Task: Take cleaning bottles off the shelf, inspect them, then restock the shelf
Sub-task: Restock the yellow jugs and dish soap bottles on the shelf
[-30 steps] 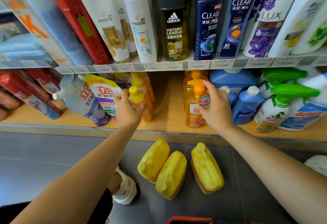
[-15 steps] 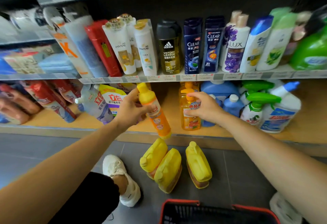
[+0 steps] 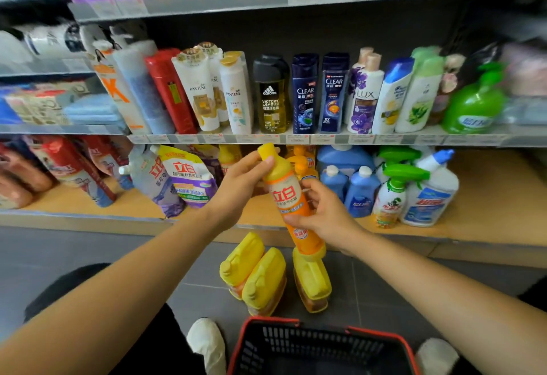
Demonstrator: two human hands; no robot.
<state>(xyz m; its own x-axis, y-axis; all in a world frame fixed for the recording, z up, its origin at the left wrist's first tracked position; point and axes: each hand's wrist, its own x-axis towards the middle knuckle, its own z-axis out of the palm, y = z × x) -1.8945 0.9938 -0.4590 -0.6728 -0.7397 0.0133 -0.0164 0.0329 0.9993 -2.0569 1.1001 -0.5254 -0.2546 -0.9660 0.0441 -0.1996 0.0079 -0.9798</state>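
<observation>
An orange bottle with a yellow cap [image 3: 288,197] is held tilted in front of the bottom wooden shelf [image 3: 485,223]. My left hand [image 3: 236,188] grips its neck and upper body. My right hand [image 3: 325,215] grips its lower body from the right. Behind it, orange pump bottles [image 3: 302,161] stand on the shelf, partly hidden. Three yellow jugs [image 3: 260,277] lie on the grey floor below.
Blue bottles [image 3: 359,191] and green-trigger spray bottles [image 3: 393,194] stand to the right on the shelf, refill pouches [image 3: 183,179] to the left. Shampoo bottles [image 3: 305,93] line the shelf above. A red-rimmed black basket [image 3: 322,345] sits at my feet, between white shoes.
My left hand pulled the orange bottle off the shelf and toward me. My right hand let go of the pump bottle and took hold of the orange bottle's lower part. The view tilted up.
</observation>
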